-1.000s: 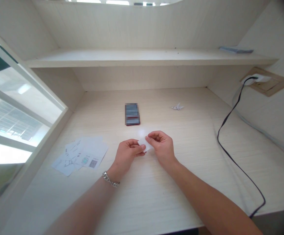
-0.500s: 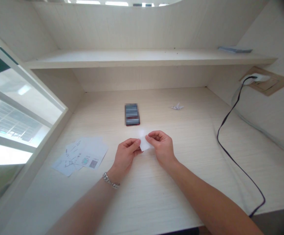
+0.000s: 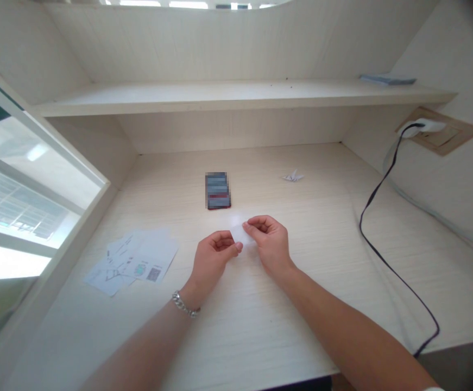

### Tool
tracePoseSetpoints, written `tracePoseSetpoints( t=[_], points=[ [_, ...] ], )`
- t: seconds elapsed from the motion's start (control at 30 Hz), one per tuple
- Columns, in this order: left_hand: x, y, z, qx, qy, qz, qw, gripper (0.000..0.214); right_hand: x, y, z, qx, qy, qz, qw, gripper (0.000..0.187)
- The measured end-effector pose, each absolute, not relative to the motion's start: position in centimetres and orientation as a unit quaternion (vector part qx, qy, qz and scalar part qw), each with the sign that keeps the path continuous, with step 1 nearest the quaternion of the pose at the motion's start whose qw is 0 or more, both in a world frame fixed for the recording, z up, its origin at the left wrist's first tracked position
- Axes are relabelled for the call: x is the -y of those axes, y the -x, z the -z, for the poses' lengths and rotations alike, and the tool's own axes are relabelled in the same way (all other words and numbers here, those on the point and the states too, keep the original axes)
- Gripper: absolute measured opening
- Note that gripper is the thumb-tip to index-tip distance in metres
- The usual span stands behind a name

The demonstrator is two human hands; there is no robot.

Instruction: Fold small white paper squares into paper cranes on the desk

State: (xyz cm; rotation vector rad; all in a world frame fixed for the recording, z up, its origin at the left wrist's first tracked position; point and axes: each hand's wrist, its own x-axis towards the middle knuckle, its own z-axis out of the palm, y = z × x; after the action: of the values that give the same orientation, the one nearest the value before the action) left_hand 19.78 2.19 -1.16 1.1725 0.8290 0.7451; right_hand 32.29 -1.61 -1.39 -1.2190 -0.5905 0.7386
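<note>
A small piece of white paper (image 3: 239,234) is between my two hands, above the desk. My right hand (image 3: 272,244) pinches its right side between thumb and fingers. At its left edge is my left hand (image 3: 212,260), the thumb at the lower corner and the curled fingers against the left side. The fingers partly hide the paper, so its folds cannot be made out. Beyond the hands lies a dark rectangular object (image 3: 218,190), its surface blurred into blocks. A small folded paper crane (image 3: 292,176) sits farther back on the right.
Several printed paper sheets (image 3: 138,258) overlap on the left of the desk (image 3: 228,336). A black cable (image 3: 378,255) runs from the wall socket (image 3: 443,133) to the right front edge. Across the back is a shelf (image 3: 244,98) with a flat bluish item (image 3: 389,80) on it.
My left thumb has slid down and right to the paper's lower corner, and the left fingers show more. My right hand keeps its pinch. The whole view has shifted slightly.
</note>
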Motion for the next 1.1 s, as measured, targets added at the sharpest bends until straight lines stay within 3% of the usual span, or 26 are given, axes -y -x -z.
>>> tracePoseSetpoints(
  t=[0.5, 0.77, 1.1],
  points=[
    [-2.01, -19.83, 1.50, -0.365, -0.476, -0.319, 0.734, 0.021, 1.47, -32.60, 1.46, 0.274, 0.566, -0.304, 0.715, 0.014],
    [-1.78, -19.94, 1.19, -0.401, -0.615, -0.255, 0.629, 0.025, 1.52, -32.46, 1.46, 0.278, 0.568, -0.303, 0.713, 0.015],
    [-1.86, -19.69, 1.28, -0.336, -0.506, -0.249, 0.755, 0.022, 1.39, -32.70, 1.38, 0.252, 0.555, -0.318, 0.726, 0.016]
  ],
)
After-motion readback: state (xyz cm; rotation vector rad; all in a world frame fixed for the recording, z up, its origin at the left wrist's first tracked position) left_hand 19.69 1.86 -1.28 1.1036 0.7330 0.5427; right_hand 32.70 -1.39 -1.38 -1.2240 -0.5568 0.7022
